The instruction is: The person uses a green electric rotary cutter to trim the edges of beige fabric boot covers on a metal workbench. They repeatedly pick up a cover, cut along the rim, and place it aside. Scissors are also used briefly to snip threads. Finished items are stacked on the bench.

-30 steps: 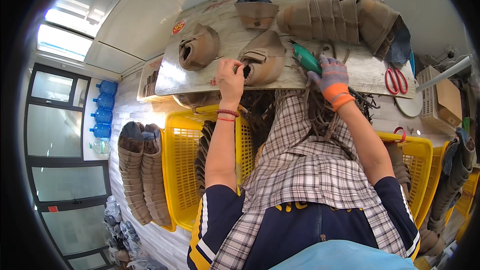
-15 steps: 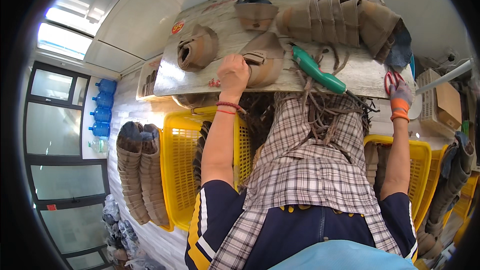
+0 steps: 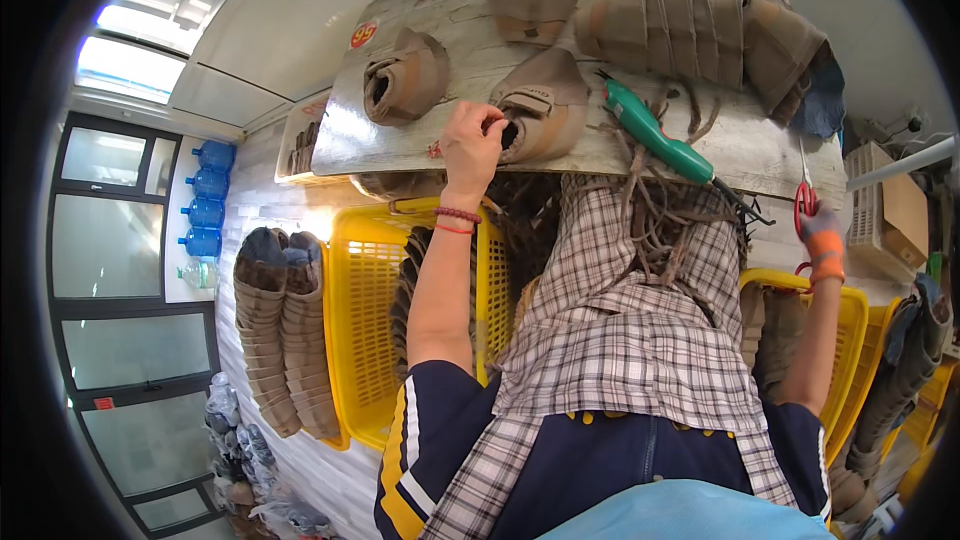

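gripping the opening of a tan shoe upper (image 3: 545, 110) on the worktable (image 3: 760, 145), the left hand (image 3: 472, 140) pinches its edge. just right of that grip lies a green tool (image 3: 655, 135). far right, the gloved right hand (image 3: 822, 240) closes on red scissors (image 3: 805, 195) at the table edge.

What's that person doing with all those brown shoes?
A person at a worktable rests the left hand on a tan shoe upper. The gloved right hand grips red scissors at the table's edge. A green tool lies between them, and more uppers are stacked behind.
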The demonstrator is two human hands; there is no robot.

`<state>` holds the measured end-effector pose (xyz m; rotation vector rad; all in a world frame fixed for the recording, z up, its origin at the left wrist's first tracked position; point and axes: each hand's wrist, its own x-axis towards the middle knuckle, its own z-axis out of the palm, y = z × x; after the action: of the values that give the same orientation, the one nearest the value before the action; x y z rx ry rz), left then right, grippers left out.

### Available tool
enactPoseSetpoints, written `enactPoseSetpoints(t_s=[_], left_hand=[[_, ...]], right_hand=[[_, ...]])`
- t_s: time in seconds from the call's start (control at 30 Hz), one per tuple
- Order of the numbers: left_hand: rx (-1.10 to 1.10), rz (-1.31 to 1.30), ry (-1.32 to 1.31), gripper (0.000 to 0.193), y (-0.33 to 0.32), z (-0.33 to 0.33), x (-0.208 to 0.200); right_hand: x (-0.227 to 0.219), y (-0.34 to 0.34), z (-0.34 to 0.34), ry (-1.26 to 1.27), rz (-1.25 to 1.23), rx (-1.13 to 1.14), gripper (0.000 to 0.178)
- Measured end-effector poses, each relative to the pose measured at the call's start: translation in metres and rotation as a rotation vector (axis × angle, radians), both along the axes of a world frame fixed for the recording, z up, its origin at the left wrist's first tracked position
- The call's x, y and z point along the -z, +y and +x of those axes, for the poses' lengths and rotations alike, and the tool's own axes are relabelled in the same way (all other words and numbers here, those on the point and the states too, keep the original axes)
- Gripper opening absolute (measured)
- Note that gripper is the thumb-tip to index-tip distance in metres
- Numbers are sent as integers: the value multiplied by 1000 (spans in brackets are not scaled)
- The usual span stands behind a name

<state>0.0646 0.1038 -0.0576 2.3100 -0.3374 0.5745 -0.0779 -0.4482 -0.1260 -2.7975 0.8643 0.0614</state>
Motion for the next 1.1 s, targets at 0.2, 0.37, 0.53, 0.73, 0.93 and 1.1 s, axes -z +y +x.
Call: enactPoseSetpoints(t_s=[0.2,0.37,0.53,0.73,0.93,1.1], left_hand=[[-21,-94,67,17,5,5,15],[6,-161,108,18,1,13,21],[11,-201,69,19,-2,13,21],[-48,-149,34,19,-1,14,24],[-45,-196,63,19,-1,15,27],[-41,-235,99,18,-1,16,27]], right_hand=[[-32,171,-29,-294,550,-180,36],[-93,274,35,-371,120,-693,38],[-91,314,88,-244,36,-746,36],[-108,324,101,-55,-5,-759,40],[-118,324,112,-17,-40,-805,40],[-118,323,120,-22,-60,-823,41]])
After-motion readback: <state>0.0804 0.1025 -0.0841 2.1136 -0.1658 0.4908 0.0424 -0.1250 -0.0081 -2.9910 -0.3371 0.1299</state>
